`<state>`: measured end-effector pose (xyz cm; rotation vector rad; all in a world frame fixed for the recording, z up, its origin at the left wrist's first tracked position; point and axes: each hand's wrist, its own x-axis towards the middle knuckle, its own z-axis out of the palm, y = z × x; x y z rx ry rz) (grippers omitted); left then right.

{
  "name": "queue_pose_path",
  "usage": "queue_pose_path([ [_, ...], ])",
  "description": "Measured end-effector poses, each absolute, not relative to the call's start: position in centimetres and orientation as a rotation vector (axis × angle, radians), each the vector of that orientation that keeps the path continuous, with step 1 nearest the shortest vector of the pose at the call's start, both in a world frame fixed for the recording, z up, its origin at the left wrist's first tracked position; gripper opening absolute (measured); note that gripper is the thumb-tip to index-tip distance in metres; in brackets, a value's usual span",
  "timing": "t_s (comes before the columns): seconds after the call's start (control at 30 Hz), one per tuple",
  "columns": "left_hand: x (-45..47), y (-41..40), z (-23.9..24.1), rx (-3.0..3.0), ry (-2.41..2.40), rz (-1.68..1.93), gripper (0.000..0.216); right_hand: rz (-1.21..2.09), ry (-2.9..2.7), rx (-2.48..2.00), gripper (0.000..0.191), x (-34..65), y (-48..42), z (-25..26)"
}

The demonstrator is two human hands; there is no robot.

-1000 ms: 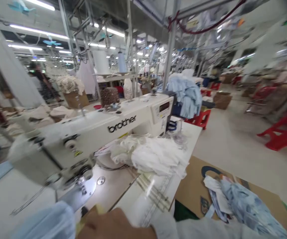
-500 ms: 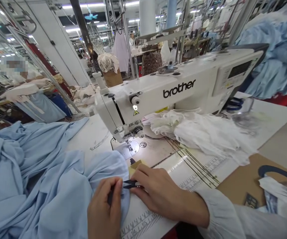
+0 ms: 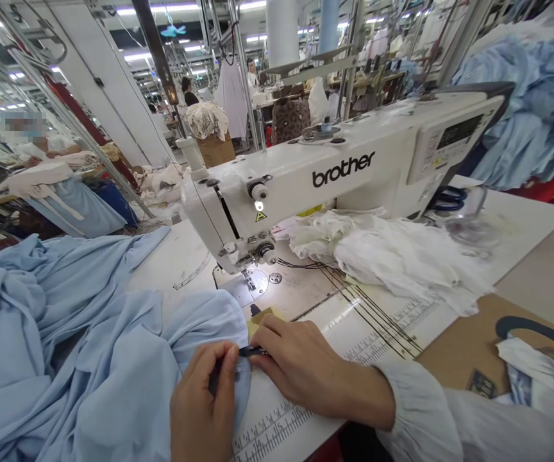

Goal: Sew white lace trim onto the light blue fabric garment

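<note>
Light blue fabric [image 3: 127, 359] lies in folds over the left of the table, and its rounded edge reaches between my hands. My left hand [image 3: 204, 398] pinches this fabric's edge between thumb and fingers. Closed around small black thread snips [image 3: 252, 351] is my right hand [image 3: 301, 366]. The snips' blades are together, with their tips against the fabric edge beside my left fingertips. Any thread at the tips is too fine to make out. Just beyond my hands is the white sewing machine [image 3: 344, 170], its lit needle area [image 3: 251, 282] holding no fabric.
White gathered fabric [image 3: 392, 256] is heaped under the machine arm at the right. Printed rulers [image 3: 277, 430] run along the table's front. Blue-handled scissors [image 3: 450, 197] lie behind the heap. A brown board [image 3: 454, 346] with scraps is at the right; a co-worker sits far left.
The snips' blades have gone from spread apart to closed, my right fingers squeezing them. My left hand keeps its pinch on the fabric, nearly still. The view has shifted slightly.
</note>
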<state>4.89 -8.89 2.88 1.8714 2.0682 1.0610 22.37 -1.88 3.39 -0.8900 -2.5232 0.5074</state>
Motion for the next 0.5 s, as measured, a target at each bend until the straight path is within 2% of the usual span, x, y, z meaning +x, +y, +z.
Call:
queue_pose_path([
  [0.33,5.2,-8.8,3.5,1.878,2.053,1.056,0.028,0.477,-2.543,-0.909,0.009,22.2,-2.1,3.6],
  [0.5,6.3,-12.5,4.3,1.955,2.155,0.966,0.025,0.453,-2.503,-1.041,0.011,24.1,-1.8,4.2],
])
